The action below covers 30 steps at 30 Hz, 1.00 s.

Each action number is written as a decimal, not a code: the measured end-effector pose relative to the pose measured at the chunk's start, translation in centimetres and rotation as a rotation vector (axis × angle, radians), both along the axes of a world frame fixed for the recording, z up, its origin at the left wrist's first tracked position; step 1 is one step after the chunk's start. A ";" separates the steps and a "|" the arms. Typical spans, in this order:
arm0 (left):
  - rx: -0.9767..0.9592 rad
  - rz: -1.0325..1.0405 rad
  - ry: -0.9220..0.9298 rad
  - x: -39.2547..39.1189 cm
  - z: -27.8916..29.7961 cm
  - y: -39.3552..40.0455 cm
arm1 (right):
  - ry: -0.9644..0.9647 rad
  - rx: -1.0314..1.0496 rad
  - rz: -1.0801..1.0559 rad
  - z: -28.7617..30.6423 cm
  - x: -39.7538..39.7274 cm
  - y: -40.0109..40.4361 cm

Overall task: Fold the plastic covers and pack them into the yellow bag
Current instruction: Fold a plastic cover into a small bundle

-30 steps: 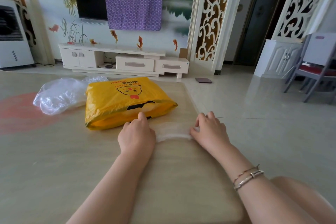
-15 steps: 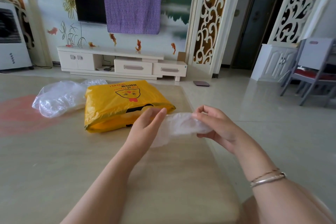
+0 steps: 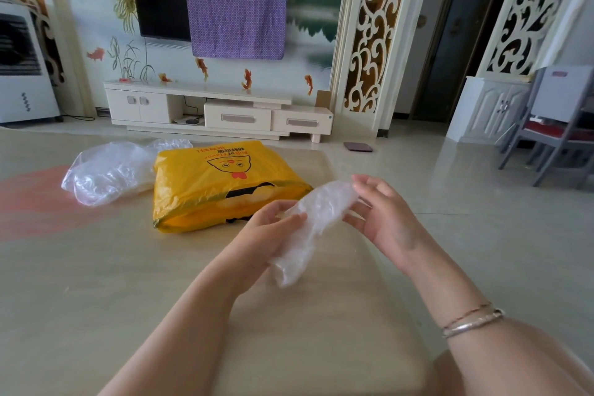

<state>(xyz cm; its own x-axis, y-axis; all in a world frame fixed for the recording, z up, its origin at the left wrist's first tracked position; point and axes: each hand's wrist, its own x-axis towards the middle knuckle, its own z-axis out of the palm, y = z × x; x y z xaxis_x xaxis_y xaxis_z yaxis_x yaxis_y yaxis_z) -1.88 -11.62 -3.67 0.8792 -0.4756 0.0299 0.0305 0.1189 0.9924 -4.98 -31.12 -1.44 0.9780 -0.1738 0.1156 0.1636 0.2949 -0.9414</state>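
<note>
The left hand (image 3: 263,235) pinches the lower half of a crumpled, translucent clear plastic cover (image 3: 313,228), thumb on top and fingers curled beneath it. The right hand (image 3: 382,219) meets the cover's upper end at about 2 o'clock from the left hand, its fingers loosely bent and touching the plastic; whether it truly grips it I cannot tell. Two thin metal bangles (image 3: 471,321) circle the right wrist.

The cover is bunched into a long, narrow roll, held above the beige glossy tabletop (image 3: 96,299) and slanting from 7 o'clock up to 1 o'clock. Its surface is finely wrinkled, whitish where the layers pile up, and its lower end hangs free below the left hand.

At 10 o'clock from the hands, the yellow plastic bag printed with a cartoon chick face (image 3: 221,183) lies flat on the table, its open mouth facing the person, with a dark printed patch near the opening. Just beside it at 9 o'clock, touching its far left edge, sits a loose heap of clear plastic covers (image 3: 109,173), puffy and shiny.
</note>
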 end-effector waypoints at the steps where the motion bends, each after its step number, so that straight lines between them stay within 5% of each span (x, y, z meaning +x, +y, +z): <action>1: 0.001 0.029 0.019 0.1 -0.1 -0.1 | -0.023 -0.149 -0.040 -0.4 0.0 0.2; 4: -0.029 0.121 0.099 0.5 -0.5 -0.1 | -0.118 -0.707 -0.101 -1.9 -0.2 0.5; 11: -0.135 0.180 0.221 1.0 -0.7 -0.3 | -0.396 -1.492 -0.122 -3.3 -1.0 1.0; 16: 0.039 0.234 0.129 0.9 -1.2 -0.8 | -0.496 -1.470 -0.113 -3.9 -0.8 1.7; 20: 0.515 0.471 -0.461 1.0 -2.1 -1.1 | -0.437 -1.433 -0.033 -3.7 -0.7 1.5; 22: 0.497 0.535 -0.599 1.1 -2.1 -1.0 | -0.390 -1.451 0.002 -3.8 -0.6 1.4; 25: 0.406 0.471 -0.635 1.0 -1.8 -1.0 | -0.303 -1.424 0.039 -3.8 -0.8 1.4; 30: 0.564 0.282 -0.473 0.9 -2.3 -1.1 | -0.162 -1.292 0.093 -3.6 -0.7 0.9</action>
